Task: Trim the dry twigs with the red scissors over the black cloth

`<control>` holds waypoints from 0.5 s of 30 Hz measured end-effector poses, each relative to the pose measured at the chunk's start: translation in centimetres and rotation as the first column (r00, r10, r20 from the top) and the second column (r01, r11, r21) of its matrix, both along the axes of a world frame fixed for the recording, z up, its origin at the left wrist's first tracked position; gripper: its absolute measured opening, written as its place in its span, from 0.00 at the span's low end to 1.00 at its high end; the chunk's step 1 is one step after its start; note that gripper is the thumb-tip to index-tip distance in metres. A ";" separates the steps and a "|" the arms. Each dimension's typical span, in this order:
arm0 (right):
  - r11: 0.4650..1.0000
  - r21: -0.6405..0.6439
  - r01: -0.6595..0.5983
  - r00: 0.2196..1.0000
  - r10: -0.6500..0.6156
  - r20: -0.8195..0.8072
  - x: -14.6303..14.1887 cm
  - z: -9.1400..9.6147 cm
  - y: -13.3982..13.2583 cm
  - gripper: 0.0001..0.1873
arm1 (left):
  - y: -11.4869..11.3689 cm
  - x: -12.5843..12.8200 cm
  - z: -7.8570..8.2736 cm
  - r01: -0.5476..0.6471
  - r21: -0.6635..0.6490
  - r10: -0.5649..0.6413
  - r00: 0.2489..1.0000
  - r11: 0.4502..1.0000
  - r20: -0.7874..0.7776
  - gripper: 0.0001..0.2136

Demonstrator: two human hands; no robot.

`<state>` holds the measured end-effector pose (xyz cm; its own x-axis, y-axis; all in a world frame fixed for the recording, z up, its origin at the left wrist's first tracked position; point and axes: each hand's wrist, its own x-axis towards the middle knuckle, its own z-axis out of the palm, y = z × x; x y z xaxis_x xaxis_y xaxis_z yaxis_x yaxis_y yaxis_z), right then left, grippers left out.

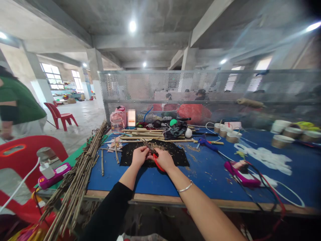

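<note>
My right hand point(164, 159) is wrapped round red-handled scissors point(157, 164), their dark blades pointing away from me and to the left. Close beside it, my left hand point(140, 156) is closed in a pinch near the blades; what its fingers hold is too small to make out. Both hands are over a black cloth point(181, 158) strewn with short, dry plant clippings point(162, 145). A bundle of long dry stalks point(84, 164) lies along the table's left side, reaching past the front edge. Shorter cut sticks point(102, 162) rest left of the cloth.
Bamboo-like poles point(140, 137) lie behind the cloth. To the right on the blue table point(200, 184) are a blue glue gun point(208, 144), a purple power strip point(242, 174), cords and several cups point(233, 136). A perforated metal screen point(140, 90) stands behind; a red chair point(32, 150) and a person point(21, 100) are left.
</note>
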<state>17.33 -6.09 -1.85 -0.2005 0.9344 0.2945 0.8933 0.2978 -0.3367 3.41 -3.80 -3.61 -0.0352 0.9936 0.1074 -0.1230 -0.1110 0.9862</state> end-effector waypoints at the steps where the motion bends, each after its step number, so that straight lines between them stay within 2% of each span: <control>1: 1.000 0.004 0.000 1.000 0.000 0.003 0.0 0.0 0.0 0.25 | 0.1 -0.1 -0.1 -0.023 0.003 0.023 1.000 1.000 -0.009 0.10; 6: 0.997 0.069 -0.036 0.999 0.036 0.015 0.0 -0.3 0.1 0.29 | 0.1 -0.4 0.0 -0.112 0.046 0.115 0.989 0.993 -0.090 0.08; 10: 0.998 0.051 -0.027 1.000 0.027 0.003 0.0 -0.1 0.0 0.24 | -0.3 -0.3 0.4 -0.087 0.083 0.097 0.988 0.993 -0.118 0.10; 15: 0.999 0.041 0.027 0.999 -0.025 -0.049 0.0 0.3 -0.3 0.23 | -0.4 -0.1 0.4 -0.049 0.000 0.049 0.993 0.999 -0.109 0.12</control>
